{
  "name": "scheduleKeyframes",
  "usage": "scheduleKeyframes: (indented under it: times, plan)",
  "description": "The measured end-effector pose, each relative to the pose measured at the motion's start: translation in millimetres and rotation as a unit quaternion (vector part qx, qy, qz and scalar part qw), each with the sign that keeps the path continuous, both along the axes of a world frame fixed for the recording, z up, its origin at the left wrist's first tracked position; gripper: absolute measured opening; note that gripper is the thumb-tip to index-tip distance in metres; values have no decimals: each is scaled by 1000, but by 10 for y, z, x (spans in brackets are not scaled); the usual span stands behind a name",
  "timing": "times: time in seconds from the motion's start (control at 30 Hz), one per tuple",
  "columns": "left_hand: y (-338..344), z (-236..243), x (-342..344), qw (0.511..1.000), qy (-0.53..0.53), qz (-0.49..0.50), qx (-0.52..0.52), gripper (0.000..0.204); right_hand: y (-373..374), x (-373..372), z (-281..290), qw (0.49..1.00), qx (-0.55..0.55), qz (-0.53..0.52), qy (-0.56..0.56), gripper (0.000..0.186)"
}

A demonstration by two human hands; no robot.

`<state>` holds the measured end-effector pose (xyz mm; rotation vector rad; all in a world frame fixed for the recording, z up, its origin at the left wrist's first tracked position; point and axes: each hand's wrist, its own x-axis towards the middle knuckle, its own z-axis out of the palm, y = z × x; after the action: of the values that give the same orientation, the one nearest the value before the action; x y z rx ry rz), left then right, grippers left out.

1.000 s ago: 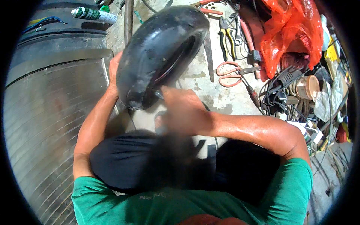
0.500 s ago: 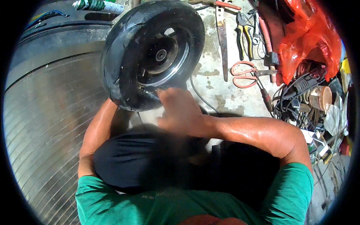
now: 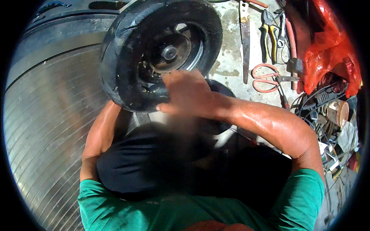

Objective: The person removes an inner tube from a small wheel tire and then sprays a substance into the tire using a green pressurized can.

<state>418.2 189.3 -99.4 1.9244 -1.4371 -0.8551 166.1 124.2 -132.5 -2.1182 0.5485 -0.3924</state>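
A small black-tyred wheel (image 3: 123, 57) stands tilted before me, its dark rim and round metal hub turned up toward the right. My right hand (image 3: 185, 92) is at the wheel's near side, slightly blurred. Its fingers bend over the tyre toward the inside of the rim, and the thumb lies apart on the tyre's lower edge. My left forearm (image 3: 101, 131) runs up to the tyre's lower left. The left hand itself is hidden behind the tyre, so its fingers do not show.
Right of the wheel lie a rusty saw blade (image 3: 245, 50), pliers (image 3: 269, 36), orange-handled scissors (image 3: 266, 79) and a hammer (image 3: 295, 65). A red plastic bag (image 3: 327, 54) rests above tangled cables and a round tub (image 3: 338, 112). A ribbed metal shutter (image 3: 50, 127) fills the left side.
The wheel now shows more of its hub face and sits slightly further right. My right hand has moved up over its near edge. The tools appear shifted rightward as the view moved.
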Motion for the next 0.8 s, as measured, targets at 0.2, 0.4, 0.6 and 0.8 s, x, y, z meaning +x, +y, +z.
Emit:
scheduleKeyframes:
  times: [0.2, 0.4, 0.6, 0.8]
  plan:
    - [43, -37, 4, 1000, -1, 5, -2, 31, -162, -4, 139, 987, -21, 142, 79, 77]
    - [-79, -122, -23, 1000, -7, -6, -15, 32, -334, 64, 410, 978, 73, 154, 119, 78]
    - [-364, -236, -148, 998, -19, -33, -44, 33, -298, -139, 257, 991, 114, 60, -29, 64]
    - [-949, -215, -414, 988, -59, -82, -118, 34, -373, -425, 606, 985, 149, -85, -29, 66]
